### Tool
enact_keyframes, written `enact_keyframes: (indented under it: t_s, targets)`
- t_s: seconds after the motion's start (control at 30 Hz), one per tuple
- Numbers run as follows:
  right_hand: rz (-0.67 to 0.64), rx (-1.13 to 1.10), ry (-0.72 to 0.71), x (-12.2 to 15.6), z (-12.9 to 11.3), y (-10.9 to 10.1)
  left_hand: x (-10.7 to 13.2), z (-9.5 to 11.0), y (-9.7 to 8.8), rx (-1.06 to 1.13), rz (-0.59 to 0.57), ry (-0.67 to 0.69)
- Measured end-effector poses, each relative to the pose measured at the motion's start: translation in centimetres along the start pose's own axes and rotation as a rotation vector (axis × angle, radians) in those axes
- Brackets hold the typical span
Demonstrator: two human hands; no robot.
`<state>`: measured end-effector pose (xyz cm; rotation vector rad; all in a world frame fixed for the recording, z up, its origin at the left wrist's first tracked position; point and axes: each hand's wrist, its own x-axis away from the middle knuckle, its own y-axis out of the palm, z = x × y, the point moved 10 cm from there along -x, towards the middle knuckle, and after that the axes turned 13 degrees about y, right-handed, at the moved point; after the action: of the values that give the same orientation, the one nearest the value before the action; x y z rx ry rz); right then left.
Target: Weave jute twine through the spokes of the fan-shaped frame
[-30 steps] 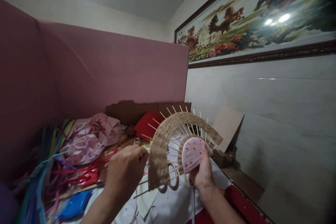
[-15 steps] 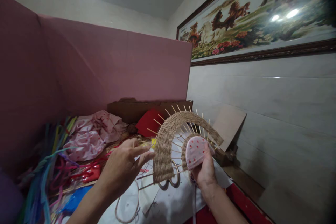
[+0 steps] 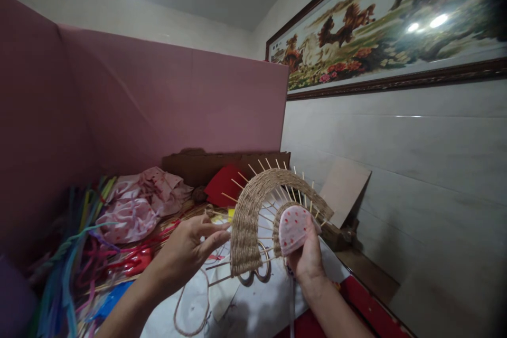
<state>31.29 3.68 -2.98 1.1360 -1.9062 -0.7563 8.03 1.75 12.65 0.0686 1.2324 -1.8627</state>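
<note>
My right hand (image 3: 307,259) grips the pink spotted fabric centre (image 3: 293,228) of a half-round woven piece (image 3: 253,206), held upright in front of me. Thin wooden sticks fan out from that centre through a tan woven twine band. My left hand (image 3: 190,248) is at the band's left edge, fingers pinched on a strand of twine (image 3: 216,215) by the stick ends. A loose loop of the twine (image 3: 194,311) hangs below onto the white surface.
Pink patterned cloth (image 3: 134,211), red scissors (image 3: 132,263), coloured pipe cleaners (image 3: 59,264) and a blue piece lie at left. A red sheet (image 3: 222,185) and brown cardboard (image 3: 344,187) stand behind. Pink panels enclose the back and left; a tiled wall with a framed painting is on the right.
My left hand drew back from the band's lower left edge and now pinches the twine a little higher. The twine loop below has come into view. The woven piece barely moved.
</note>
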Motion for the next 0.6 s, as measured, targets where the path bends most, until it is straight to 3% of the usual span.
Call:
enact_keyframes:
  t_s: [0.27,0.6]
  targets:
    - [-0.016,0.037,-0.055,0.1,-0.6,0.0,0.7,-2.6,2.2,0.597,0.036,-0.194]
    - [0.018,-0.028,-0.063,-0.3,-0.9,-0.5,0.9,-3.5,2.1,0.520,0.029,-0.245]
